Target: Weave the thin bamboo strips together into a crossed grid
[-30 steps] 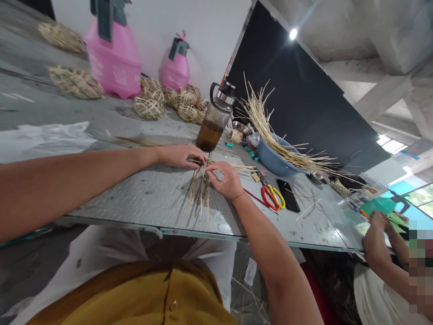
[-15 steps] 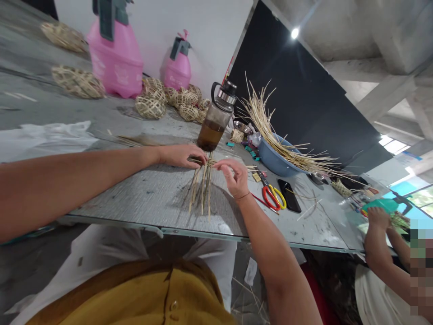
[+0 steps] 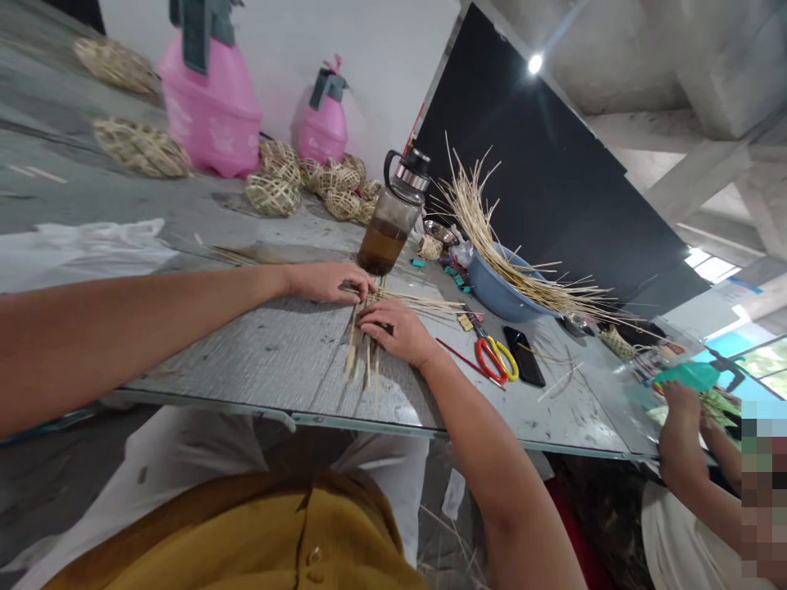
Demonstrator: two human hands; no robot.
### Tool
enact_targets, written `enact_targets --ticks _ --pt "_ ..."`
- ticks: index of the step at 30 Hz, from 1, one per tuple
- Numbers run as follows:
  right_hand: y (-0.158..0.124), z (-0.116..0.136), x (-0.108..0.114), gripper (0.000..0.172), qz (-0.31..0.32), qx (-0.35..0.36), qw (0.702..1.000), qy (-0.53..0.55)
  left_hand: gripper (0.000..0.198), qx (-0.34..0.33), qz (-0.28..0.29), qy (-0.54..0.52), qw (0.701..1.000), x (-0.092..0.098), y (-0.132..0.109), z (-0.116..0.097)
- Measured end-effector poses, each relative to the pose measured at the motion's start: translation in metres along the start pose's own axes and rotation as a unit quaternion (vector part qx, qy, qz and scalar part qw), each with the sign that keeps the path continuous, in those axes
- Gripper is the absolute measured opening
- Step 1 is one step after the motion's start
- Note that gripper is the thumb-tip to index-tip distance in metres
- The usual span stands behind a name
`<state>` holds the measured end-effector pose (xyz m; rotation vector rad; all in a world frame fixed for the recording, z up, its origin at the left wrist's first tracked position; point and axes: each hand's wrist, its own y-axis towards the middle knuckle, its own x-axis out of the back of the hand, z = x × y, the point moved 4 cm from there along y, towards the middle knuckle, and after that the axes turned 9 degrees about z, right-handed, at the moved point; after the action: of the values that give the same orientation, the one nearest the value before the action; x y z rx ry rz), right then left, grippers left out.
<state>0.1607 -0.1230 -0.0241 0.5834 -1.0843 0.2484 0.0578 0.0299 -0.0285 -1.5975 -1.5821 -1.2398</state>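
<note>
A small crossed weave of pale bamboo strips (image 3: 424,302) lies on the table in front of me, with loose ends fanning right and toward me. My left hand (image 3: 329,282) rests at its left side, fingers bent down and closed on the strips. Just nearer to me, my right hand (image 3: 398,329) lies low over the strips that point my way, its fingers curled and pressed onto them. Both hands cover much of the crossing, so the fingertips are partly hidden. Right behind the weave stands a bottle of brown liquid (image 3: 384,238).
Red-and-yellow scissors (image 3: 495,359) and a black phone (image 3: 524,357) lie to the right. A blue basin (image 3: 501,291) holds long strips behind them. Pink spray bottles (image 3: 212,111) and woven balls (image 3: 274,195) stand at back left. Another person's hand (image 3: 681,401) is at far right.
My right hand has come down and left from the right end of the weave onto the strips nearer me, uncovering the right-hand ends. My left hand stays in place.
</note>
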Motion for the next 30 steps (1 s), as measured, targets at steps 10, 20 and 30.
enact_targets --ticks 10,20,30 --pt "0.003 -0.003 -0.001 0.006 0.021 0.001 1.0 -0.016 0.019 -0.004 -0.007 0.0 1.0 0.001 -0.001 -0.003" --pt "0.001 -0.006 -0.004 0.024 0.009 0.005 0.999 -0.031 0.019 0.0 -0.007 -0.004 1.0 0.001 0.0 0.001" --pt "0.005 0.008 -0.006 0.033 0.081 0.032 0.995 -0.044 0.022 -0.022 -0.005 -0.009 1.0 0.0 0.001 0.002"
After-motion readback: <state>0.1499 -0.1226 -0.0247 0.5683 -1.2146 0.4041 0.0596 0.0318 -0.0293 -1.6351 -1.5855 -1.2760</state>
